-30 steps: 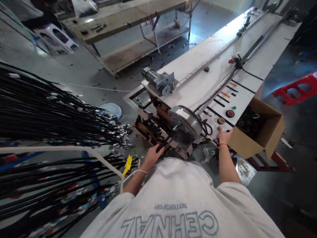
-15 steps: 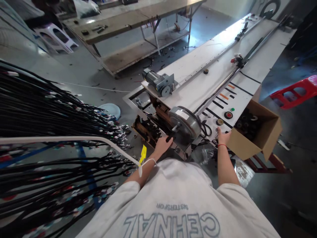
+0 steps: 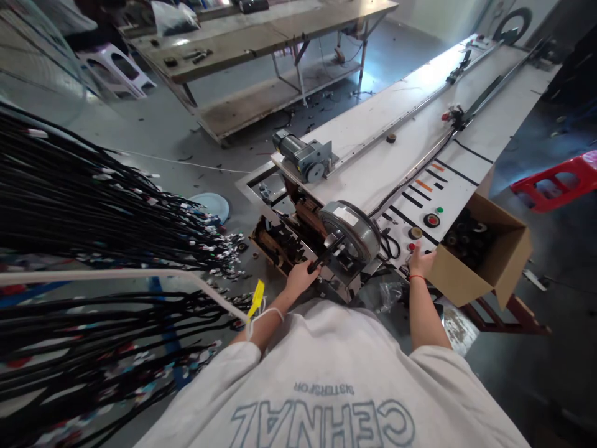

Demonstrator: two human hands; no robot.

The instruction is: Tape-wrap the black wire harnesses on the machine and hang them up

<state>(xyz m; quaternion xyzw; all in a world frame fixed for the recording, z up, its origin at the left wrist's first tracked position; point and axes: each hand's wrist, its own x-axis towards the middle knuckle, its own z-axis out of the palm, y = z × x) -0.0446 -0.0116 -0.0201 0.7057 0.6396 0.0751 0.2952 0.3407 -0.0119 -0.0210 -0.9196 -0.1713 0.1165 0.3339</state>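
Note:
My left hand [image 3: 301, 279] is closed around the end of a black cable [image 3: 327, 252], which runs up toward the hub of a grey metal drum [image 3: 358, 231] at the near end of a long white bench. My right hand [image 3: 422, 262] rests at the bench's near right corner, fingers apart and holding nothing. Just beyond its fingertips sits a small red button [image 3: 411, 247]. A roll of tape [image 3: 415, 233], a larger red button with a black surround [image 3: 431, 219] and a green button [image 3: 439, 210] lie farther up the panel.
Bundles of black cables [image 3: 93, 180] hang at my left, beside a pale bent tube [image 3: 140, 274]. An open cardboard box [image 3: 466, 267] with dark parts stands by my right arm. A motor [image 3: 298, 152] is mounted behind the drum. A red stool [image 3: 559, 180] lies at right.
My left hand has drawn slightly back and left, and more of the black cable shows between it and the drum. My right hand has shifted slightly back, uncovering the small red button.

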